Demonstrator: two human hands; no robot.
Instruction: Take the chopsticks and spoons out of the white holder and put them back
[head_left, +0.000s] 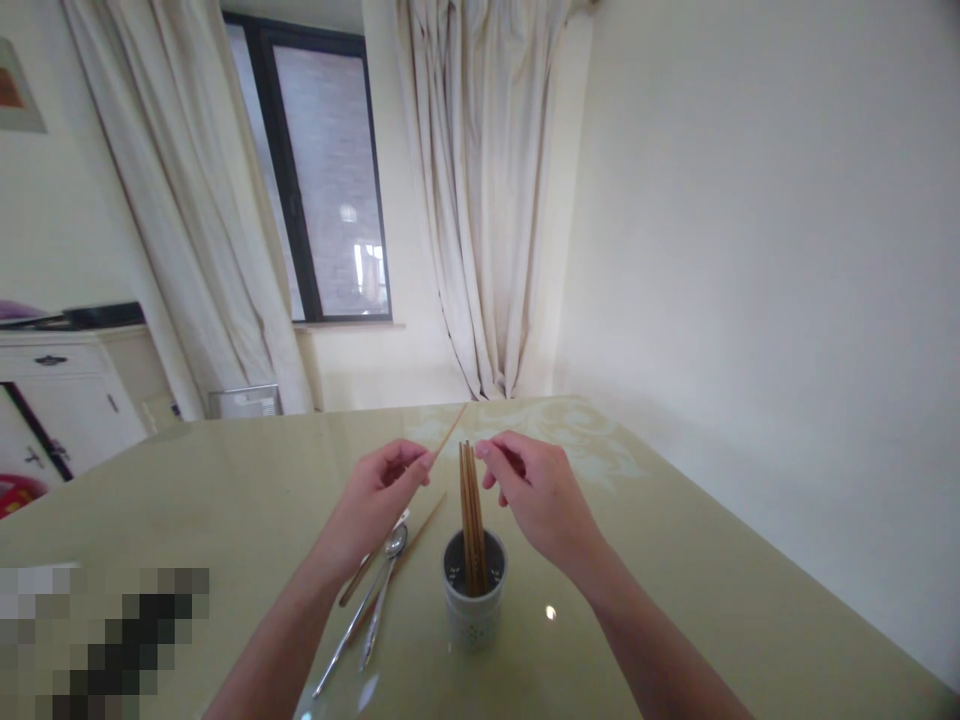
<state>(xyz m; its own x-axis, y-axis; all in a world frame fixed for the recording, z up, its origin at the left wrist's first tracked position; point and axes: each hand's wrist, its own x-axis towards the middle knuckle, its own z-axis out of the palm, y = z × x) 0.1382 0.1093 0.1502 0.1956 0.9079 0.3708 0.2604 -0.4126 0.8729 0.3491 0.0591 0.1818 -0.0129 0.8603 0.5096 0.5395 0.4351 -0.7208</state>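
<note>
Beside cup [474, 622], metal cutlery [396, 541], loose chopstick [415, 540]

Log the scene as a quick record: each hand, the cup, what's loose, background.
Left hand: holding a chopstick
Right hand: beside the bundle; contact unclear
Cup: upright on the table, bundle of chopsticks inside
Loose, left of cup: spoon, another chopstick
Background: window, curtains

left hand [391, 475] holding chopstick [451, 425], cup [474, 622] nearby
</note>
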